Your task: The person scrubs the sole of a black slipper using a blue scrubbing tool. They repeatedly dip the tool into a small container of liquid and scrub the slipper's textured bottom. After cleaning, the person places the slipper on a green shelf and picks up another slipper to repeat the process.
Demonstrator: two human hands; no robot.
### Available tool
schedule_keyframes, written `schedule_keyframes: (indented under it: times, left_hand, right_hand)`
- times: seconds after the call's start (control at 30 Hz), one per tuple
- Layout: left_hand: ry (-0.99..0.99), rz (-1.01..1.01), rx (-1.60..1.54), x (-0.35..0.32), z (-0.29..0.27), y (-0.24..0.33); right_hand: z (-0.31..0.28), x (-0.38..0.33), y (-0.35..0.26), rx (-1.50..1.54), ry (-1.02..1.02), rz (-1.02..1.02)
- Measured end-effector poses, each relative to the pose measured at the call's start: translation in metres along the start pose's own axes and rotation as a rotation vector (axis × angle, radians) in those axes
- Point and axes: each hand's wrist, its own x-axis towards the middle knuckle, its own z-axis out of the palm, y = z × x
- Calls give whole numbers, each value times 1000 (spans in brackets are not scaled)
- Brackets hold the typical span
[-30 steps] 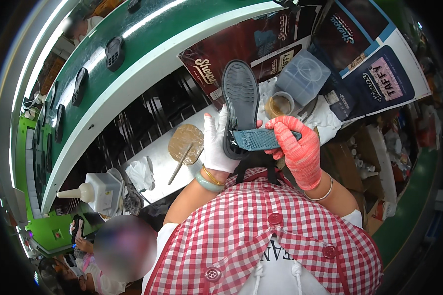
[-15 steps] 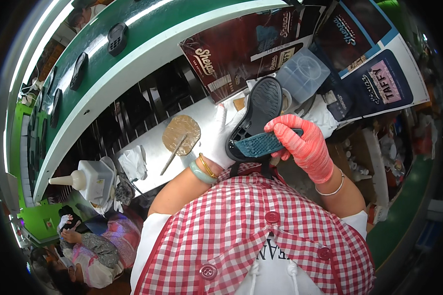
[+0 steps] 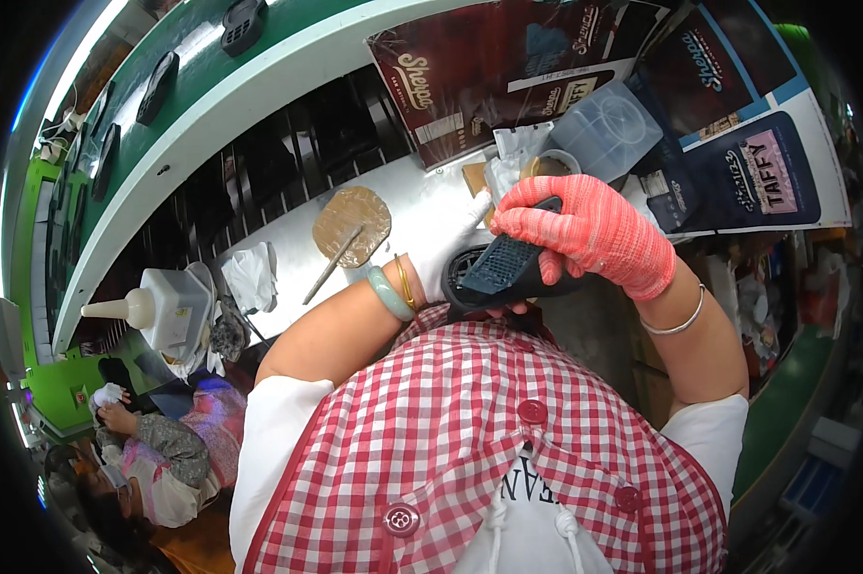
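In the head view I see the black shoe sole (image 3: 508,277) pulled down from mid-frame toward the chest since half a second ago. My right hand (image 3: 589,234), red-gloved, has its fingers closed on a brush against it. My white-gloved left hand (image 3: 455,251) sits mostly hidden behind the sole; I cannot tell its grip.

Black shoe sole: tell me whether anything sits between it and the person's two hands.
Nothing visible does. The left hand, in a white glove, grips the black shoe sole directly. The right hand, in a red glove, presses a dark brush onto it.
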Motion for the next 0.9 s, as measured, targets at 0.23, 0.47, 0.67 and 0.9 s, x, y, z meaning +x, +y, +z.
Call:
schedule_keyframes:
  times: [0.23,0.47,0.67,0.9]
  left_hand:
    - [-38,-38,277,-4,-4,14]
    - [11,-89,136,8,-35,6]
    - [-68,-344,100,7,-43,13]
    - [85,-22,57,-5,-65,3]
  right_hand:
    - [13,10,-9,72,6,65]
    - [4,13,7,85,-34,86]
    - [-11,5,42,88,9,79]
    - [-29,-14,86,308,355,-35]
